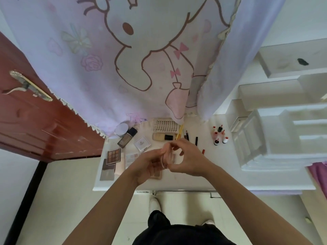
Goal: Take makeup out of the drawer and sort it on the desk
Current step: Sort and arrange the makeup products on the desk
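Note:
Both hands meet above the middle of the white desk (177,181). My left hand (150,165) and my right hand (187,158) together hold a small clear, pinkish item (168,154), blurred by motion; its kind cannot be told. Makeup lies spread on the desk: eyeshadow palettes (113,156) at the left, a dark foundation bottle (127,137), a round white jar (121,129), a white square compact (142,144), a beige bottle with a black cap (161,137), pencils (187,135) and small red-and-white bottles (219,136) at the right. A beige item (157,175) lies partly hidden under my left hand.
A pink cartoon curtain (132,59) hangs over the desk's back edge. A red-brown door (35,121) with a metal handle stands at the left. White shelves (274,129) rise at the right. The drawer rail (185,191) shows under the front edge, my feet below.

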Tool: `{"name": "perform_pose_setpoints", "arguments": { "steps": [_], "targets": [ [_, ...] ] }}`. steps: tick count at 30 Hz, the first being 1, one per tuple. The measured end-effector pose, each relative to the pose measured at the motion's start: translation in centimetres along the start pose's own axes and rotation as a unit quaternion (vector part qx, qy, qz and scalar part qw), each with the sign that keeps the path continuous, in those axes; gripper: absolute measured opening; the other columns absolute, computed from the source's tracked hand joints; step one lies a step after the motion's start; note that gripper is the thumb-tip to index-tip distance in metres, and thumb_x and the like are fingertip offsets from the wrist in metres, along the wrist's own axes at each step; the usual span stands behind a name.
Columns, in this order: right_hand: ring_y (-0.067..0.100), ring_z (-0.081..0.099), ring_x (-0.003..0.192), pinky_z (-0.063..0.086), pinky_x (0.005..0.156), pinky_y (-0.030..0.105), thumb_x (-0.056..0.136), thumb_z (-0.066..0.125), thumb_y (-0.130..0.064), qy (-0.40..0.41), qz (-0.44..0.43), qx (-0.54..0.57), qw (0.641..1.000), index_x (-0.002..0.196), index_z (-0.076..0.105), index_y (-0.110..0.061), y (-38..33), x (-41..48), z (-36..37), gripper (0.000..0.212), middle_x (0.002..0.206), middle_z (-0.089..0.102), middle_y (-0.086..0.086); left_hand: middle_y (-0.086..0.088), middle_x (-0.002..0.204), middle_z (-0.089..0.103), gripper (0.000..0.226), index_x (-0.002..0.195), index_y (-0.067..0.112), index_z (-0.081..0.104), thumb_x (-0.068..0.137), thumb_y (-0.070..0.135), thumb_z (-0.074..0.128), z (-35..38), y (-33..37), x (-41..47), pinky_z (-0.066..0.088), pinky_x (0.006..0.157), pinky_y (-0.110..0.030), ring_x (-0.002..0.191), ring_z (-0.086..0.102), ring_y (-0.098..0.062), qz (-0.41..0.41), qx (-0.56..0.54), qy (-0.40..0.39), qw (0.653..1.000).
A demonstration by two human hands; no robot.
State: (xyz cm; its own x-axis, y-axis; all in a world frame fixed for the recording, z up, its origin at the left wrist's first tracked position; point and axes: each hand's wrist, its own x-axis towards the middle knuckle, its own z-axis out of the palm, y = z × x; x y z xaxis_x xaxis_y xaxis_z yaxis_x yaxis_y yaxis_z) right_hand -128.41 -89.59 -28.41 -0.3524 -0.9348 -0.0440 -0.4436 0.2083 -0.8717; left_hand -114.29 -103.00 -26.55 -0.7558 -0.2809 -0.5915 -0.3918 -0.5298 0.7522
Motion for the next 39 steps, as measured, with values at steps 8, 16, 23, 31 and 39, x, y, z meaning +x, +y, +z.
{"name": "perform_pose_setpoints", "arguments": {
  "steps": [8,16,23,31,39],
  "targets": [
    [0.001,0.056,0.107,0.046,0.08,0.013,0.068,0.089,-0.039,0.143,-0.008,0.01,0.99,0.12,0.053,-0.036,-1.1,1.9,1.1,0.063,0.114,0.058,-0.021,-0.012,0.108,0.065,0.048,0.124,0.002,0.064,0.084,0.028,0.07,-2.7,1.6,2.2,0.047,0.093,-0.038,0.099,0.058,-0.024,0.056,-0.037,-0.084,0.994],
    [0.004,0.062,0.099,0.052,0.077,0.017,0.08,0.081,-0.016,0.217,-0.014,-0.009,0.976,0.12,0.062,-0.029,-1.6,3.4,1.0,0.046,0.109,0.065,-0.012,-0.024,0.148,0.043,0.074,0.14,0.002,0.05,0.077,0.027,0.078,-5.6,3.9,3.2,0.027,0.116,-0.043,0.141,0.036,-0.037,0.093,-0.007,-0.146,0.985],
    [0.008,0.062,0.097,0.053,0.077,0.018,0.081,0.077,-0.014,0.208,-0.048,-0.027,0.977,0.128,0.064,-0.019,-2.1,4.3,1.1,0.048,0.111,0.064,-0.006,-0.027,0.146,0.043,0.084,0.141,-0.001,0.046,0.07,0.023,0.084,-6.0,4.8,3.6,0.021,0.119,-0.054,0.14,0.033,-0.044,0.1,-0.014,-0.149,0.984],
    [0.002,0.056,0.109,0.046,0.088,0.013,0.065,0.086,-0.057,0.129,-0.018,-0.065,0.989,0.135,0.049,-0.032,-3.1,4.3,0.3,0.083,0.126,0.056,-0.017,-0.021,0.134,0.057,0.079,0.136,0.002,0.055,0.071,0.032,0.087,-5.5,5.9,3.1,0.049,0.095,-0.036,0.117,0.055,-0.03,0.072,-0.035,-0.143,0.987],
    [0.0,0.057,0.101,0.049,0.09,0.023,0.06,0.083,-0.065,0.088,0.004,-0.098,0.991,0.122,0.051,-0.035,-3.6,5.1,-0.3,0.076,0.113,0.059,-0.023,-0.02,0.115,0.063,0.058,0.119,0.005,0.069,0.082,0.048,0.071,-4.9,5.8,2.7,0.054,0.085,-0.032,0.098,0.06,-0.025,0.044,-0.001,-0.109,0.993]
  ]
}}
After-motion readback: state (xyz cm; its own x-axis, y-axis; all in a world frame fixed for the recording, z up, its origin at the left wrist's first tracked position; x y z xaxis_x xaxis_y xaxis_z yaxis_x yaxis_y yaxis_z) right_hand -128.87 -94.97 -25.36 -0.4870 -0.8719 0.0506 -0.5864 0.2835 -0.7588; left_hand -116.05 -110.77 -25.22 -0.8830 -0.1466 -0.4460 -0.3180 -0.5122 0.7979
